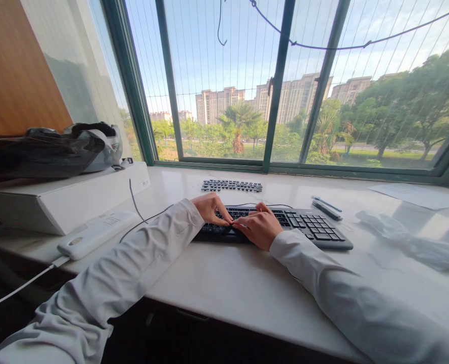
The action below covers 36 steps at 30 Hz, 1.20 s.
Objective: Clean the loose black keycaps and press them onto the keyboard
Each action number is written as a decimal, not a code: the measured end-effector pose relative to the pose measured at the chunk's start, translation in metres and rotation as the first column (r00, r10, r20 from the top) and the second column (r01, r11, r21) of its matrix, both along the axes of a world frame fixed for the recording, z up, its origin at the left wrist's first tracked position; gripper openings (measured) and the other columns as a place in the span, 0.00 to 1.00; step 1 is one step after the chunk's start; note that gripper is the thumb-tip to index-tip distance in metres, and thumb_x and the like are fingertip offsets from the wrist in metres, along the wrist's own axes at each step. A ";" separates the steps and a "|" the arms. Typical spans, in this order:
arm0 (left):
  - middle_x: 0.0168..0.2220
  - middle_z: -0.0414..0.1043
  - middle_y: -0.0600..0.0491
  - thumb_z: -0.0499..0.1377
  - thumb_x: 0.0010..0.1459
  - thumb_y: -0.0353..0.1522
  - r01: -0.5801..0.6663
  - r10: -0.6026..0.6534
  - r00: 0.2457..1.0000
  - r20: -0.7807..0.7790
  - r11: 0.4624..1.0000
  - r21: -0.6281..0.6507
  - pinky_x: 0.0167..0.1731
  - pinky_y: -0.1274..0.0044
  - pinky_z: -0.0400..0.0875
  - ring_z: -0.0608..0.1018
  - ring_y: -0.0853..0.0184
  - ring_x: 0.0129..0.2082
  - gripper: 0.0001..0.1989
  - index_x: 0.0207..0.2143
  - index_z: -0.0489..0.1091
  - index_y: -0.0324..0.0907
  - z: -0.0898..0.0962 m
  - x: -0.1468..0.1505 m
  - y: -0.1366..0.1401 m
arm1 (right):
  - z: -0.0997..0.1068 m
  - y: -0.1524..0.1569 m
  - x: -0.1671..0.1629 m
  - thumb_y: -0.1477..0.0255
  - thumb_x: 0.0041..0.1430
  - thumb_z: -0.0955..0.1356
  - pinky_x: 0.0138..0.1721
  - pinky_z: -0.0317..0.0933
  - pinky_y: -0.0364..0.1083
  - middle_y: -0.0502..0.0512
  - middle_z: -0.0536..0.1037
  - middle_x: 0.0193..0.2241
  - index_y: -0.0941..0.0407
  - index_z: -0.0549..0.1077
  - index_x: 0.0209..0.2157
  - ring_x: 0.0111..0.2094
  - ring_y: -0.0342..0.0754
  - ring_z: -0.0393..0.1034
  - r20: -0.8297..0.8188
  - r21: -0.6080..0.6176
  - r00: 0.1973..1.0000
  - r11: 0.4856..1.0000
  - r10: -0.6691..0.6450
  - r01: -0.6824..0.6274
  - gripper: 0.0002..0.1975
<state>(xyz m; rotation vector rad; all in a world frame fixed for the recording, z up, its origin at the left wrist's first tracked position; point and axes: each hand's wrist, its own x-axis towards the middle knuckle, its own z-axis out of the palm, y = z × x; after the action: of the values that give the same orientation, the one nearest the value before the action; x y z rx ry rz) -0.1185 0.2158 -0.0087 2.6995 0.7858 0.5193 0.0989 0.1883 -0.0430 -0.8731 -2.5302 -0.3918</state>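
Observation:
A black keyboard lies on the white tabletop, its number pad to the right fitted with keys. Over its left part, my left hand is closed in a pinch, thumb and index finger meeting low on the keys. Coming from the right, my right hand rests over the middle of the keyboard with fingers bent, its fingertips touching the same spot as the left ones. Whatever is between the fingertips is too small to make out. Loose black keycaps are laid out in rows behind the keyboard.
Pens lie behind the number pad, and a clear plastic bag is at the right. Paper lies near the window. At the left are a white power strip, cables and a white box with a dark bag on top.

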 end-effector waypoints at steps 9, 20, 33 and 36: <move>0.13 0.68 0.55 0.62 0.47 0.37 -0.070 0.074 0.996 -0.042 0.994 0.085 0.16 0.84 0.50 0.57 0.79 0.14 0.12 0.33 0.79 0.41 0.000 0.002 -0.001 | 0.000 -0.003 -0.001 0.64 0.63 0.58 0.41 0.43 0.48 0.52 0.79 0.25 0.49 0.77 0.36 0.26 0.43 0.68 -0.005 0.001 1.000 1.000 0.007 -0.006 0.16; 0.21 0.76 0.52 0.61 0.46 0.35 -0.066 0.080 0.990 -0.117 0.991 0.115 0.18 0.83 0.53 0.64 0.78 0.16 0.12 0.33 0.79 0.41 0.009 0.004 -0.015 | -0.001 -0.003 -0.002 0.62 0.64 0.57 0.43 0.44 0.48 0.52 0.79 0.24 0.48 0.77 0.37 0.27 0.43 0.68 -0.001 0.019 1.000 1.000 -0.002 0.002 0.18; 0.08 0.60 0.57 0.57 0.46 0.37 -0.093 0.186 0.960 -0.211 0.918 0.386 0.16 0.78 0.47 0.50 0.76 0.12 0.13 0.15 0.75 0.43 0.016 0.018 -0.034 | 0.009 -0.009 -0.007 0.70 0.62 0.56 0.40 0.45 0.48 0.53 0.73 0.16 0.57 0.75 0.28 0.19 0.42 0.58 0.208 0.197 0.972 0.969 0.110 -0.151 0.19; 0.08 0.60 0.58 0.58 0.47 0.39 -0.113 0.187 0.959 -0.214 0.942 0.317 0.16 0.79 0.47 0.50 0.76 0.12 0.13 0.19 0.77 0.43 0.016 0.014 -0.030 | 0.010 -0.010 -0.011 0.71 0.61 0.56 0.39 0.45 0.48 0.53 0.72 0.15 0.57 0.75 0.25 0.18 0.42 0.56 0.228 0.223 0.968 0.962 0.108 -0.160 0.19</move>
<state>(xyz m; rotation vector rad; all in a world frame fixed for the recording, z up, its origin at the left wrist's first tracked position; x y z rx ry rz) -0.1044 0.1861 0.0074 3.0430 1.0633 0.3722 0.0882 0.1784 -0.0333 -0.5897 -2.6435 -0.7658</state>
